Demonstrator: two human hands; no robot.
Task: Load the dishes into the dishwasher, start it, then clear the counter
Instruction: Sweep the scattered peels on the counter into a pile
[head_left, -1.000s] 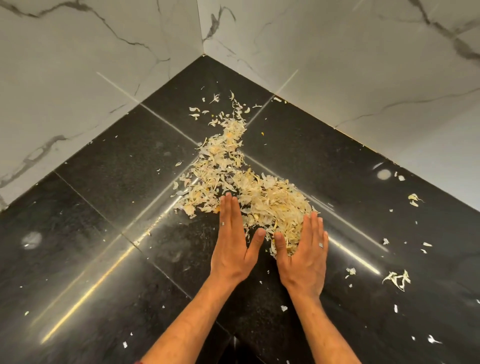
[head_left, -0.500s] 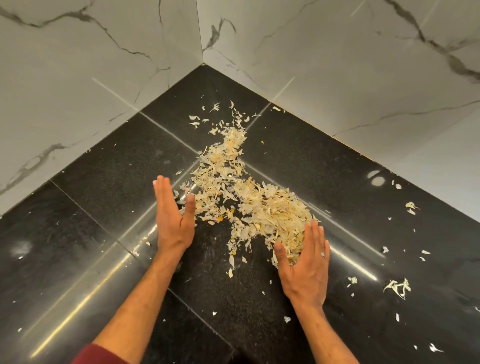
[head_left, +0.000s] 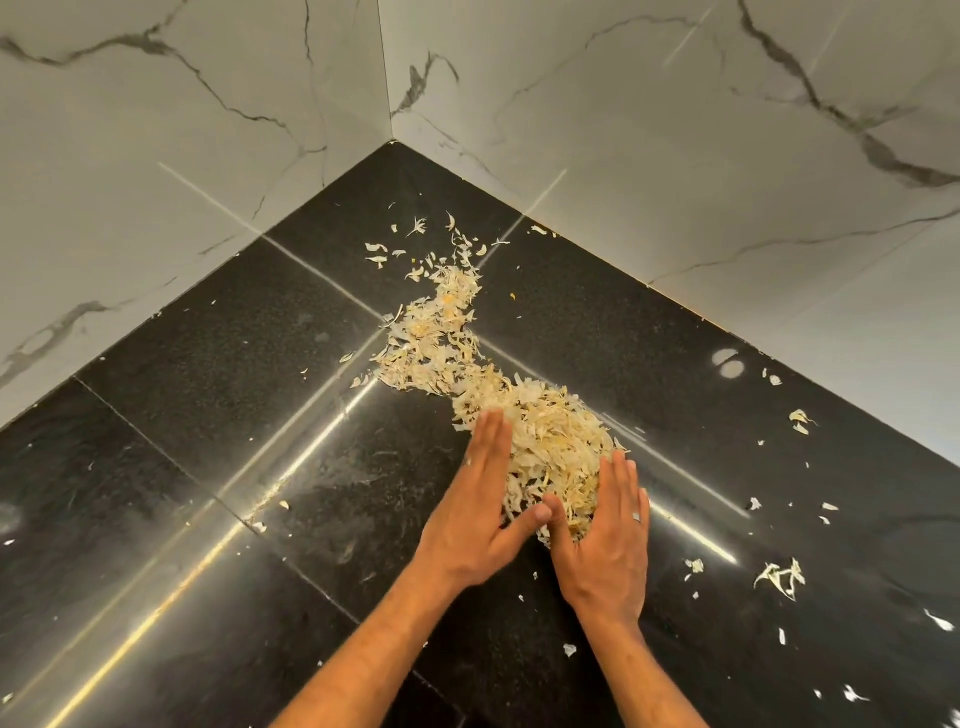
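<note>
The counter (head_left: 218, 395) is a glossy black stone surface set into a corner formed by two white marble walls (head_left: 649, 130). A pile of peels (head_left: 540, 431), pale and yellowish, lies on the counter near its middle and trails in a thinner band toward the corner. The left hand (head_left: 475, 512) lies flat with fingers straight and together, palm side against the left edge of the pile; it grasps nothing. The right hand (head_left: 608, 540) lies flat in the same manner against the near right edge of the pile, fingers straight, a ring visible on one finger; it grasps nothing. The two thumbs meet at the near end of the pile, so the hands form a V that brackets the peels. Both forearms enter from the bottom edge of the view. Loose scraps (head_left: 782, 574) lie scattered on the counter to the right of the hands, well apart from the pile, with smaller flecks near the right wall.
</note>
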